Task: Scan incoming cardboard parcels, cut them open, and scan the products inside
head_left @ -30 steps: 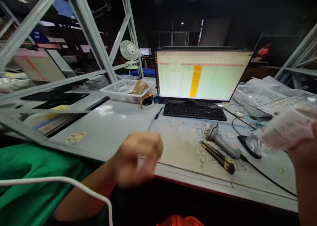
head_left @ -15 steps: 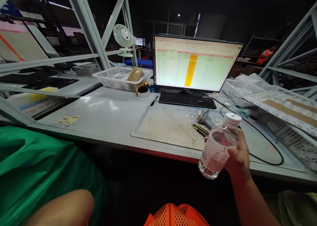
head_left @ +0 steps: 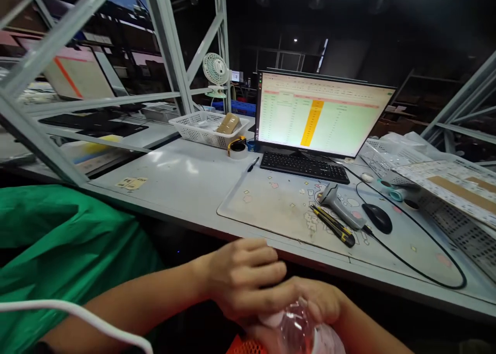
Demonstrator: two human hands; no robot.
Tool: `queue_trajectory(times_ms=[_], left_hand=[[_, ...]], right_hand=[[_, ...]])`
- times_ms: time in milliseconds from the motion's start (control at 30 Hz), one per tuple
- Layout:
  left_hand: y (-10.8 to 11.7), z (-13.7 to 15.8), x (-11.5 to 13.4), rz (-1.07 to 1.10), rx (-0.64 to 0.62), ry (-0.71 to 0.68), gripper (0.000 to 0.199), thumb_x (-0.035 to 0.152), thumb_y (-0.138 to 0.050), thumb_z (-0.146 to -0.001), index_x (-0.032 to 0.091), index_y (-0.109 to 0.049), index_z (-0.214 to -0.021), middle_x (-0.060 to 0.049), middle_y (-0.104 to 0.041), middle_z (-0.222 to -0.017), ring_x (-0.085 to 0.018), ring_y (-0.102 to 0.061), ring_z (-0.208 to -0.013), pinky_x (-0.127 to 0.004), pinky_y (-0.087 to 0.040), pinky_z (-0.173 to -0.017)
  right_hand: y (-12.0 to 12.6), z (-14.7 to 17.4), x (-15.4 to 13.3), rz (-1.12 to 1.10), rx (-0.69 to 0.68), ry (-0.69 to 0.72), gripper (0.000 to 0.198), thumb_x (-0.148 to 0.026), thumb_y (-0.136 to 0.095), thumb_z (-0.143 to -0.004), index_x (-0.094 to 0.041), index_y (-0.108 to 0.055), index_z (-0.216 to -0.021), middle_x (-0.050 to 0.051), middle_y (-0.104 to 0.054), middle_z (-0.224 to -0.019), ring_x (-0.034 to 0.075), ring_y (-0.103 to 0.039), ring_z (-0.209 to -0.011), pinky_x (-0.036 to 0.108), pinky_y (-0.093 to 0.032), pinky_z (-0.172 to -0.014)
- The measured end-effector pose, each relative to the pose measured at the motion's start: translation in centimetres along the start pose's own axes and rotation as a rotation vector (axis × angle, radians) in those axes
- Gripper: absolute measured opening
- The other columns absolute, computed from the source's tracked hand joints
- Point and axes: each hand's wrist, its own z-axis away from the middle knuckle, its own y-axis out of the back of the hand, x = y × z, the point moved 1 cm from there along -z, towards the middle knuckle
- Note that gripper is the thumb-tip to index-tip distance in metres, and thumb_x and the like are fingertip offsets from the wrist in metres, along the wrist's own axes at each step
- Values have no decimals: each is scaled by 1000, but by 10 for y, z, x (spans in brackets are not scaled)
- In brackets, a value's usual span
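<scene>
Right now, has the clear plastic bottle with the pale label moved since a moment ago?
Yes: against the wide black-framed monitor, the bottle has moved left and lower in view, below the front edge of the grey desk.

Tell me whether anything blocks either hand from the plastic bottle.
Nothing visible does. The right hand grips the plastic bottle, and the left hand is curled at its white cap. The fingers partly hide the cap.

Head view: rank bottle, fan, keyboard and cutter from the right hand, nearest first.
1. Bottle: in the right hand.
2. Cutter: on the mat, toward its front edge.
3. Keyboard: before the monitor.
4. Fan: back left, beyond the basket.
</scene>
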Motion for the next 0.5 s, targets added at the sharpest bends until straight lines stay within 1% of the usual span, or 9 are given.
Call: queue_trajectory(times_ms=[67, 133, 200, 267, 300, 367, 433, 467, 500], left_hand=[[-15, 4, 3, -21, 22, -41, 44, 44, -60, -110, 16, -67, -76, 0, -47, -65, -14, -40, -53, -35, -31, -46], [-23, 9, 6, -30, 25, -16, 59, 44, -49, -114, 18, -54, -61, 2, -34, -60, -14, -32, -51, -37, -24, -45], [-23, 13, 4, -34, 36, 36, 67, 43, -27, -117, 20, -44, -57, 1, -30, -59, -16, -29, -50, -38, -22, -47], [-18, 14, -4, -31, 23, 109, 65, 37, -12, -116, 23, -40, -59, 0, -31, -59, -18, -28, -51, -39, -21, -48], [-14, 14, -9, -25, 5, 138, 63, 36, -10, -116, 23, -39, -61, 0, -32, -59, -19, -29, -51, -39, -21, -49], [-5, 15, -18, -5, -35, 178, 57, 37, -13, -116, 24, -38, -66, 0, -34, -59, -20, -31, -53, -40, -22, -50], [2, 19, -24, 25, -81, 215, 53, 37, -15, -117, 25, -39, -71, 0, -38, -61, -20, -34, -54, -40, -25, -52], [4, 22, -26, 37, -98, 237, 50, 37, -17, -117, 25, -40, -74, -1, -41, -62, -20, -36, -55, -40, -28, -54], [4, 27, -28, 50, -118, 263, 47, 36, -19, -117, 24, -42, -78, -2, -44, -65, -21, -40, -57, -40, -31, -55]], right_hand=[[2, -7, 17, -19, -74, -83, 97, -102, -72, -62, -13, -70, -100, 4, -59, -83, 15, -50, -73, 29, -44, -67], [3, -11, 23, -17, -80, -92, 95, -100, -71, -66, -12, -71, -102, 4, -58, -84, 15, -48, -73, 29, -44, -67], [2, -12, 15, 51, -72, -18, 90, -94, -65, -81, -10, -73, -109, 5, -60, -89, 15, -49, -76, 30, -46, -74], [2, -12, -1, 132, -19, 88, 88, -91, -54, -92, -8, -74, -115, 7, -64, -95, 16, -52, -80, 31, -48, -80], [4, -11, -10, 170, 2, 114, 90, -91, -48, -95, -8, -74, -116, 8, -65, -97, 17, -53, -82, 32, -48, -81], [12, -8, -29, 276, 41, 90, 92, -93, -44, -95, -9, -74, -119, 8, -67, -100, 18, -57, -85, 32, -50, -81], [25, -6, -54, 460, 195, 43, 87, -90, -55, -93, -12, -71, -127, 8, -71, -103, 19, -61, -89, 32, -51, -83], [31, -6, -70, 586, 318, 34, 81, -85, -62, -94, -14, -70, -131, 9, -73, -105, 19, -64, -92, 32, -52, -85], [37, -8, -88, 737, 491, 45, 74, -77, -69, -94, -15, -69, -134, 9, -74, -108, 20, -67, -96, 33, -52, -89]])
